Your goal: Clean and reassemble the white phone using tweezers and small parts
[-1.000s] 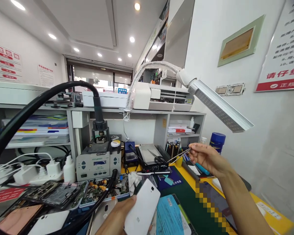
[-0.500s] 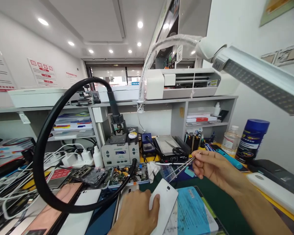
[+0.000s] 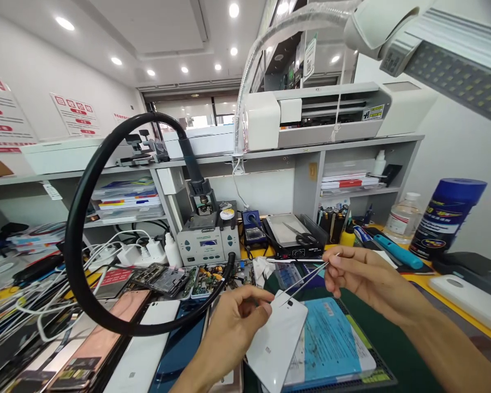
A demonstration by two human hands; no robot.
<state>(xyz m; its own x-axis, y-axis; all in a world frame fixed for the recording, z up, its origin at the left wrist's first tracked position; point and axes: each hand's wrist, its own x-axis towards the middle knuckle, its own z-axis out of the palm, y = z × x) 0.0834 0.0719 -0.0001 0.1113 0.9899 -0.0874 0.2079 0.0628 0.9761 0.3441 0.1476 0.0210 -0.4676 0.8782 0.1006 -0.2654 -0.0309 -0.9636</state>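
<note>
My right hand (image 3: 360, 278) pinches long, thin metal tweezers (image 3: 306, 281) between thumb and fingers. They point down and left, and their tips are close above the top end of a white phone back (image 3: 276, 341) with a small logo. Over the left edge of that phone back is my left hand (image 3: 235, 327), thumb and forefinger brought together near the tweezer tips. Anything between those fingertips is too small to make out. The white phone back lies tilted, partly over a worn blue-and-white pad (image 3: 329, 344).
A thick black hose (image 3: 76, 240) loops from the hot-air station (image 3: 208, 244) across the left side. More phones, including a white one (image 3: 143, 349), lie at left. A tray of small circuit boards (image 3: 208, 281) sits behind. A blue can (image 3: 445, 218) stands right; a lamp (image 3: 458, 71) overhangs.
My left hand has lifted off the white phone back, its thumb and forefinger coming together near the tweezer tips. My right hand still holds the tweezers. The camera view has tilted down.
</note>
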